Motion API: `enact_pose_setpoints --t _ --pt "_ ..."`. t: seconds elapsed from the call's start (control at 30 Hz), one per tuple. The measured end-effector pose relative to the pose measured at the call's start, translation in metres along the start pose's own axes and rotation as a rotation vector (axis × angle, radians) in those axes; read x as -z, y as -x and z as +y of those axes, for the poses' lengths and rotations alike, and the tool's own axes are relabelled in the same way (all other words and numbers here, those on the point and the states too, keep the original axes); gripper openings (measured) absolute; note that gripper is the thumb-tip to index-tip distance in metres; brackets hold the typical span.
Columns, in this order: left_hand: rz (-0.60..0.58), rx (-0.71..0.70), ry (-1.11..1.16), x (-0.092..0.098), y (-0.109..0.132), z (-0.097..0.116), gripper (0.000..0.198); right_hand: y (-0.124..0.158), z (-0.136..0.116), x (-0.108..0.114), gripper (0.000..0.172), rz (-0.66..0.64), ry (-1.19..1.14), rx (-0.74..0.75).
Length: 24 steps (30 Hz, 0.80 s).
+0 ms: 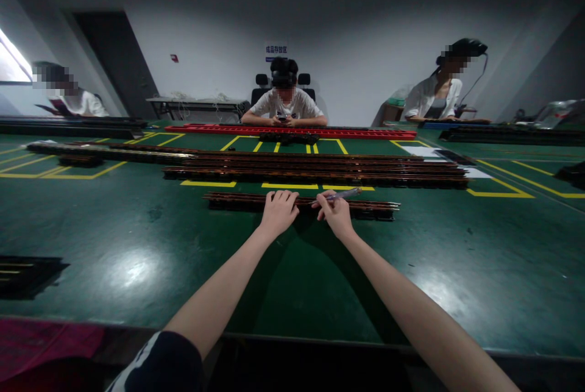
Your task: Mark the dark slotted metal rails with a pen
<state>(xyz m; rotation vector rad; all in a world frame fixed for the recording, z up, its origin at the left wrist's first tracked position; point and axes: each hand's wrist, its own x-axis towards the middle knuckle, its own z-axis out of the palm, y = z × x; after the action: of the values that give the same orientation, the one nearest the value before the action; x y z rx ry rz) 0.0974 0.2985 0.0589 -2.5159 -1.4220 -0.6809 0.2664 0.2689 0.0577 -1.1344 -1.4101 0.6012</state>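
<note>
A long dark strip [237, 200] with copper-coloured rails lies crosswise on the green table in front of me. My left hand [280, 214] is closed over its middle, with the fingers bent across the far edge. Just to the right, my right hand [336, 214] pinches a slim, pale pen [347, 194]. The pen slants, with its back end up to the right and its front end pointing left, low over the strip. Its tip is too small and dark to make out, so I cannot tell whether it touches the strip.
Beyond my hands lies a wide stack of similar strips [320, 169]. A red rail [292, 131] runs behind it. More dark strips [27, 276] lie at the left edge. Across the table [159, 227], a person [286, 105] sits facing me; others sit at far left and right.
</note>
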Motion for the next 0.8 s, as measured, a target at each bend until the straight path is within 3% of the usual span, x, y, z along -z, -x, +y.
enact_pose_setpoints --t 0.17,0.8 --pt "0.001 -0.021 0.036 -0.0002 -0.0002 -0.0011 0.040 0.0009 -0.0024 0.0015 0.051 0.055 0.004 0.012" --pt "-0.008 -0.017 0.028 0.0029 0.0000 0.0003 0.039 0.0010 -0.0057 0.0026 0.050 0.010 0.055 0.000"
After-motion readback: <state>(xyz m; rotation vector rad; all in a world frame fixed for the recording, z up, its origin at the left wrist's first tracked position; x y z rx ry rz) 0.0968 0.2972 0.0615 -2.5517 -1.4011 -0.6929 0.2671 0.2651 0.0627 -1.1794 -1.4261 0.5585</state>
